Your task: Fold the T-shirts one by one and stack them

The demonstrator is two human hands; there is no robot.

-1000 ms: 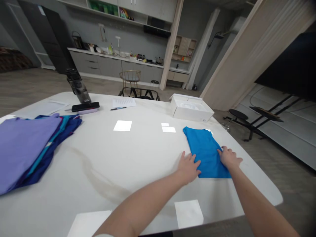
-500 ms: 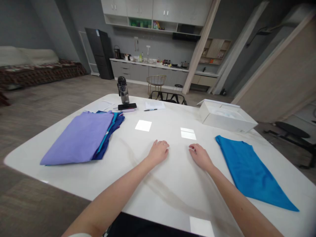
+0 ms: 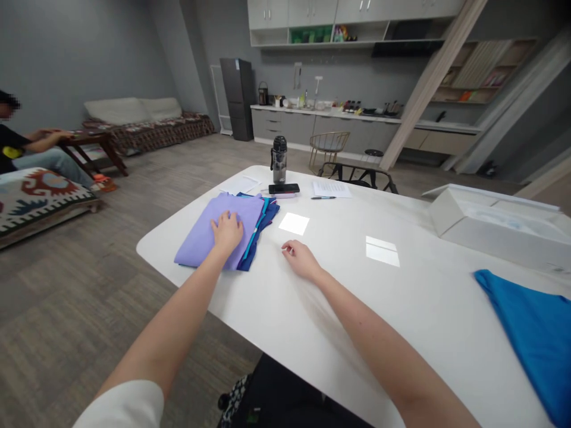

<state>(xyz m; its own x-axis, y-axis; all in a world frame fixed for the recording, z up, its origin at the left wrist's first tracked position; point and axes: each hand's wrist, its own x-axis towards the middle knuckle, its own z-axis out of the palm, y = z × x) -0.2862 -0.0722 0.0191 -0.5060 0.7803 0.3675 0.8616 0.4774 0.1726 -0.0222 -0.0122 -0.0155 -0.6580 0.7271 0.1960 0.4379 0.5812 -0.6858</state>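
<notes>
My left hand (image 3: 227, 231) lies flat, fingers spread, on the purple garment (image 3: 207, 229) that tops a pile of folded clothes at the left end of the white table (image 3: 339, 285). Darker blue garments (image 3: 263, 218) stick out under the purple one. My right hand (image 3: 301, 259) hovers or rests on the bare tabletop just right of the pile, fingers loosely apart, holding nothing. A folded bright blue garment (image 3: 535, 333) lies far to the right, away from both hands.
Behind the pile stand a dark bottle (image 3: 279, 160), a black phone (image 3: 284, 189), and a paper (image 3: 331, 189) with a pen. An open white box (image 3: 495, 223) sits at the right. Chairs (image 3: 330, 145) stand beyond the table. A person (image 3: 22, 151) sits at the far left.
Both hands left the folded bright blue garment and swept left across the table. My left hand has landed on the purple garment; my right hand stops beside the pile.
</notes>
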